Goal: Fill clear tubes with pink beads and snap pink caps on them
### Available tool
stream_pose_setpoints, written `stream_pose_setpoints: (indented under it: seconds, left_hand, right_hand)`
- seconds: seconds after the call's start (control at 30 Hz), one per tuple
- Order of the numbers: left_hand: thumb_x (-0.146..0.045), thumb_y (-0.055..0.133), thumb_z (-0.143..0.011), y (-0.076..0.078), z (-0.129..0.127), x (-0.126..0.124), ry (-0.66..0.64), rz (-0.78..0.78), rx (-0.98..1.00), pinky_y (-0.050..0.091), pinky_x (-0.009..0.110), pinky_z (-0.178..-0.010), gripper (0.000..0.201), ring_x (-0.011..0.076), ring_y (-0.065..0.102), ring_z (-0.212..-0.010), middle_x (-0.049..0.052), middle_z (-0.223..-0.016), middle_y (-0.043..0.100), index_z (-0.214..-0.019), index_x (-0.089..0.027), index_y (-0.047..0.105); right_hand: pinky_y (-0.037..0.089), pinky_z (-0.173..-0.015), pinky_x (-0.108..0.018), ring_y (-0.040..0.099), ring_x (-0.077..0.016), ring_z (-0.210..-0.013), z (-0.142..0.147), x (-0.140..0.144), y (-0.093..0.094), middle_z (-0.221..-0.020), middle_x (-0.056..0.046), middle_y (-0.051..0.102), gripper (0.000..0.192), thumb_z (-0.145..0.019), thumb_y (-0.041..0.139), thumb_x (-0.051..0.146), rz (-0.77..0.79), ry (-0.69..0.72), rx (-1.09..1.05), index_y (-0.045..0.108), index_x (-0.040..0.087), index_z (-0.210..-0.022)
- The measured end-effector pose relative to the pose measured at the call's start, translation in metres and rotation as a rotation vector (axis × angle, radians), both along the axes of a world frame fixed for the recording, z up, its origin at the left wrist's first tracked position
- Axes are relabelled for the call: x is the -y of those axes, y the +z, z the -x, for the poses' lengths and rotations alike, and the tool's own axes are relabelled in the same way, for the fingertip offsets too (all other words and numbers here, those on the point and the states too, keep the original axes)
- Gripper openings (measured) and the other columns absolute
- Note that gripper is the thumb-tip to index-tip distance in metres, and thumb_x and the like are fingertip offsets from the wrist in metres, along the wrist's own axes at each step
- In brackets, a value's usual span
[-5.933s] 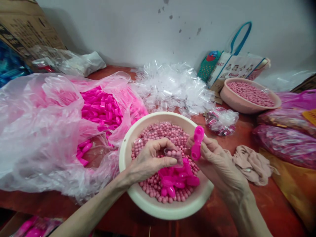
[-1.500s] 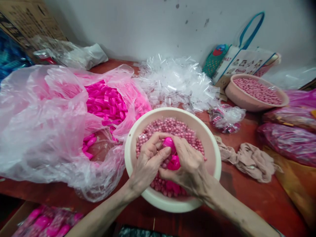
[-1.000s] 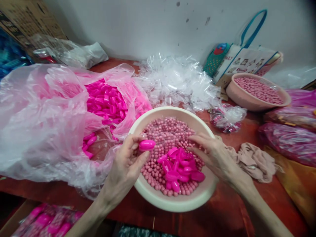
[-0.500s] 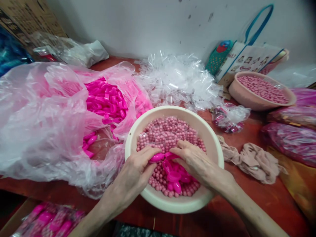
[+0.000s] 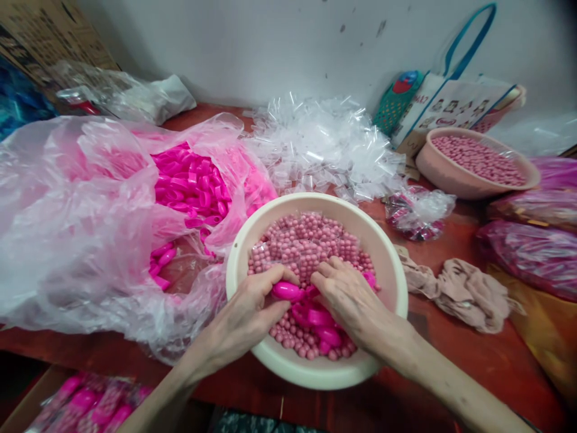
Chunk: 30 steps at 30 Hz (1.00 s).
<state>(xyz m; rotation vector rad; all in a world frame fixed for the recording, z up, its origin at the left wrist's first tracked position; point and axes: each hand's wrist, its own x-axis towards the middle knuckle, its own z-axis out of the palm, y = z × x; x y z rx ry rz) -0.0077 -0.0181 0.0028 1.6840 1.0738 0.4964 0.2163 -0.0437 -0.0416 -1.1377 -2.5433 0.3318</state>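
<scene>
We have both hands down in the cream bowl (image 5: 387,264) of pink beads: our left hand (image 5: 243,316) pinches a closed magenta capsule (image 5: 288,291), our right hand (image 5: 349,297) rests curled on loose capsule shells (image 5: 322,319). Next likely calls for lifting one shell clear.

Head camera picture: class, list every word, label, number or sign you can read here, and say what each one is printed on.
Nothing here reads clearly.
Cardboard box, top left: dark printed lines, too blurred to read.
Printed tote bag, back right: small pictures and a red oval label, lettering too small to read.
Both bowls, the pink capsules and the clear wrappers carry no visible text.
</scene>
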Motion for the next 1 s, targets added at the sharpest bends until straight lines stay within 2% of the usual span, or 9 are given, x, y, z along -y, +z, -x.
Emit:
stream_pose_setpoints:
  seconds: [0.1,0.2,0.3,0.4,0.5,0.57,0.7,0.83,1.0]
  left_hand:
    - [-0.010,0.044,-0.083,-0.002,-0.003,-0.002,-0.004,0.022,0.035,0.041,0.023,-0.071,0.017,0.0137,0.054,-0.081,-0.001,-0.085,0.056,-0.093,-0.020,0.054]
    - [-0.005,0.044,-0.079,-0.003,-0.009,-0.001,-0.060,-0.008,0.008,0.038,0.022,-0.066,0.020,0.0123,0.051,-0.073,-0.003,-0.078,0.054,-0.088,-0.019,0.055]
    - [-0.011,0.051,-0.081,0.000,-0.011,-0.001,-0.176,-0.007,-0.035,0.039,0.024,-0.071,0.014,0.0135,0.053,-0.078,-0.002,-0.081,0.057,-0.089,-0.019,0.059]
    - [-0.024,0.057,-0.083,0.002,-0.011,-0.005,-0.205,-0.008,-0.013,0.041,0.025,-0.076,0.014,0.0152,0.056,-0.085,-0.001,-0.089,0.060,-0.096,-0.021,0.060]
    - [-0.022,0.047,-0.089,0.001,-0.015,-0.015,-0.091,-0.239,-0.087,0.042,0.027,-0.076,0.014,0.0156,0.056,-0.083,0.002,-0.087,0.060,-0.095,-0.018,0.059]
    - [-0.017,0.043,-0.090,-0.003,-0.020,-0.024,-0.050,-0.462,-0.258,0.042,0.031,-0.078,0.016,0.0178,0.055,-0.084,0.005,-0.089,0.059,-0.092,-0.015,0.058]
    - [-0.006,0.039,-0.085,-0.015,-0.034,-0.038,-0.154,-0.771,-0.652,0.043,0.033,-0.063,0.019,0.0190,0.052,-0.069,0.008,-0.085,0.055,-0.081,-0.014,0.056]
    - [0.003,0.038,-0.077,-0.025,-0.042,-0.041,-0.204,-0.871,-0.713,0.041,0.030,-0.057,0.024,0.0172,0.049,-0.064,0.006,-0.079,0.051,-0.077,-0.016,0.053]
    - [-0.001,0.041,-0.081,-0.021,-0.042,-0.036,-0.237,-0.860,-0.593,0.039,0.028,-0.057,0.019,0.0152,0.049,-0.065,0.005,-0.083,0.054,-0.078,-0.016,0.052]
  right_hand:
    - [0.036,-0.099,-0.058,0.033,-0.0314,-0.131,-0.012,-0.002,0.004,-0.129,-0.016,0.050,0.044,-0.088,0.032,0.006,0.010,-0.040,0.005,0.038,0.014,-0.131]
    - [0.042,-0.094,-0.049,0.050,-0.0279,-0.113,-0.017,-0.016,0.018,-0.112,-0.011,0.060,0.029,-0.088,0.042,0.013,0.074,-0.127,-0.031,0.053,0.022,-0.113]
    - [0.045,-0.083,-0.042,0.056,-0.0238,-0.093,-0.014,-0.033,0.034,-0.090,-0.006,0.063,0.012,-0.088,0.047,0.018,0.150,-0.197,-0.102,0.058,0.022,-0.093]
    - [0.045,-0.077,-0.036,0.055,-0.0211,-0.087,-0.009,-0.040,0.039,-0.088,-0.006,0.062,0.009,-0.088,0.050,0.021,0.187,-0.284,-0.266,0.057,0.020,-0.093]
    - [0.046,-0.075,-0.032,0.058,-0.0181,-0.083,-0.006,-0.036,0.035,-0.088,-0.004,0.063,0.009,-0.087,0.053,0.024,0.285,-0.358,-0.484,0.058,0.019,-0.094]
    - [0.047,-0.076,-0.030,0.059,-0.0171,-0.084,-0.005,-0.033,0.031,-0.089,-0.003,0.063,0.011,-0.086,0.056,0.027,0.359,-0.399,-0.635,0.058,0.019,-0.093]
    - [0.049,-0.077,-0.031,0.059,-0.0171,-0.084,-0.004,-0.030,0.027,-0.088,-0.003,0.063,0.018,-0.081,0.062,0.031,0.472,-0.440,-0.834,0.059,0.018,-0.094]
    - [0.050,-0.077,-0.032,0.059,-0.0176,-0.084,-0.005,-0.029,0.024,-0.088,-0.004,0.063,0.021,-0.079,0.064,0.033,0.545,-0.474,-0.902,0.061,0.017,-0.093]
    - [0.049,-0.080,-0.032,0.059,-0.0173,-0.087,-0.006,-0.029,0.016,-0.090,-0.003,0.064,0.025,-0.074,0.069,0.032,0.608,-0.483,-0.988,0.062,0.018,-0.093]
